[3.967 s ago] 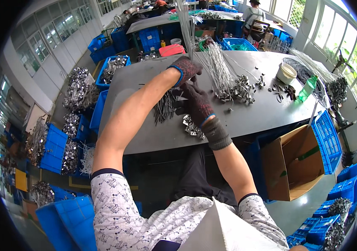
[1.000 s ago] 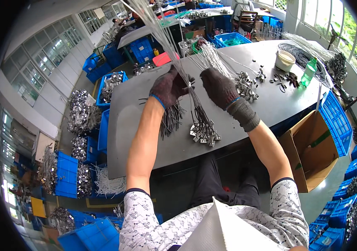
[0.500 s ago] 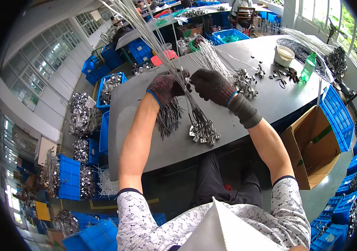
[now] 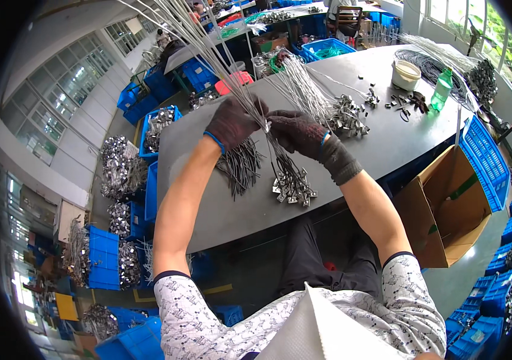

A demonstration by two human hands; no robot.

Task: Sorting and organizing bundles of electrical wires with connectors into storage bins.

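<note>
Nearest the person, two bare forearms rise from patterned short sleeves toward the grey counter [image 4: 208, 210]. Both hands wear dark knit gloves. The left hand [image 4: 232, 123] is closed around a bundle of thin steel wires [image 4: 208, 42] that fans up and away from the fist toward the far left. The right hand [image 4: 295, 132] sits just beside it, fingers curled and pinching the same wires where the two gloves meet. Below that meeting point the wires hang down to a cluster of small metal clips [image 4: 293, 186], which rests on the counter just beneath the hands, on the side nearer the person. Just left of that cluster, under the left wrist, lies a loose heap of dark short wires [image 4: 241, 165].

To the right of the right forearm, off the counter's edge, stands an open cardboard box [image 4: 448, 210], with a blue crate [image 4: 484, 162] behind it. Left of the left arm, on the floor, blue crates [image 4: 103, 258] hold tangles of metal parts.

Beyond the hands, on the counter, lies another sheaf of wires ending in a pile of clips [image 4: 346, 114]. Farther right of it stand a white tub [image 4: 406, 75] and a green bottle [image 4: 441, 89], near each other. Past the counter's far edge, well apart from the hands, are more blue bins [image 4: 328, 48].
</note>
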